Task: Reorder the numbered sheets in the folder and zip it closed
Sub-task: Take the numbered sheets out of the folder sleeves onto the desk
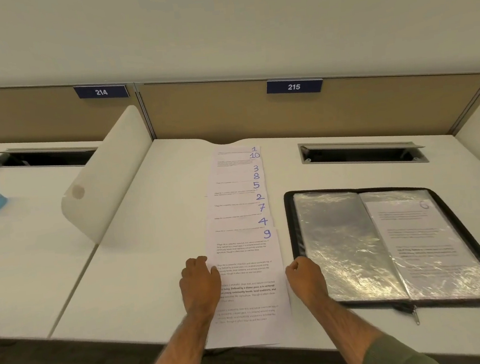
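Fanned sheets (239, 199), open folder (291, 224) at 3 o'clock. The left hand (200, 282) lies curled on sheet 9 (250, 269), grip unclear; the right hand (305, 275) is curled, empty. Likely best: slide out sheet 1 (235, 150), at 12 o'clock, first.

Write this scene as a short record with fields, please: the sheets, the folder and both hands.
loose sheets: white numbered sheets overlapped in one column on the white desk, far to near 1, 10, 3, 8, 5, 2, 7, 4, 9
folder: black zip folder with clear sleeves, open flat, right of the column
in folder: sheet 6, right-hand sleeve
left hand: on left edge of sheet 9
right hand: fingers curled at its right edge; grip unclear
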A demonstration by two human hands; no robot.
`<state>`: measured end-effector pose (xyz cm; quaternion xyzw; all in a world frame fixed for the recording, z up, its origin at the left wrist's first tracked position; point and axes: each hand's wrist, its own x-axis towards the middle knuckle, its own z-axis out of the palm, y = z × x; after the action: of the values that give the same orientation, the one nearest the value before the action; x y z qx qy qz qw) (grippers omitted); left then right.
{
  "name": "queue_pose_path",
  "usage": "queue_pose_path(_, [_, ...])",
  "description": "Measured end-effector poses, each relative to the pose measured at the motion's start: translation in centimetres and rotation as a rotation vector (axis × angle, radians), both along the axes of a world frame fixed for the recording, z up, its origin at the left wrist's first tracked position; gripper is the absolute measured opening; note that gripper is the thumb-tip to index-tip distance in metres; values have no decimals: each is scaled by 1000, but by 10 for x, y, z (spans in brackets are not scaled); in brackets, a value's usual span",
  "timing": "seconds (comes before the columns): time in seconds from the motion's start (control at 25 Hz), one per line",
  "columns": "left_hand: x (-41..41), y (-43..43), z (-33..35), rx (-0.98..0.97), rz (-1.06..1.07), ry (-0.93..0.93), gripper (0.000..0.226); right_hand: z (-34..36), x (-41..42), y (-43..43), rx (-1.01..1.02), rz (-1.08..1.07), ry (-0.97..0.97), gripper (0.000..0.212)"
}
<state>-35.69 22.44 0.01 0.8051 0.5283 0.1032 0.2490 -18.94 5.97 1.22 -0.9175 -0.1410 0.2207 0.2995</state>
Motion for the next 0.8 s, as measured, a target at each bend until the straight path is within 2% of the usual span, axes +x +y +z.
queue_pose_path(0.24, [32,-44,-3,38,-49,-81,51,-5,23,-44,89,-78,-131,12])
queue_pose_path(0.36, [67,-67,4,29,-139,-95,58,-6,45,-83,52,-158,-258,18])
queue_pose_path(0.6, [154,-133,14,57,-436,-130,62,-9,98,-175,24,-339,-354,28])
queue_pose_path(0.8, [237,-207,8,81,-674,-43,66,-7,170,-235,20,-246,-453,27])
